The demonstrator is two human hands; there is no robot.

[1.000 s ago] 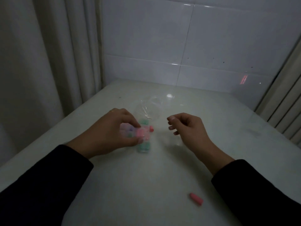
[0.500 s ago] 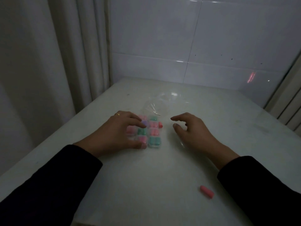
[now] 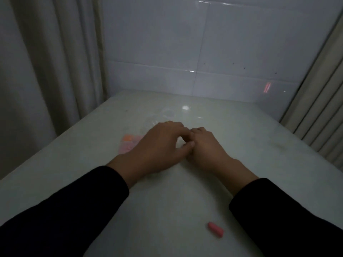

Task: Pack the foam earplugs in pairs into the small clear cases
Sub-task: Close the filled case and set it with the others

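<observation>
filled cases (image 3: 130,143) grouped on desk (image 3: 167,210), pink earplug (image 3: 215,229) still loose, both hands (image 3: 178,145) bunched together, grip unclear.

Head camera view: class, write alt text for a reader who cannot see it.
Two hands in black sleeves, the left hand and the right hand, meet over a pale table. Filled earplug cases peek out beside the left hand. One loose pink earplug lies near the front edge.
</observation>
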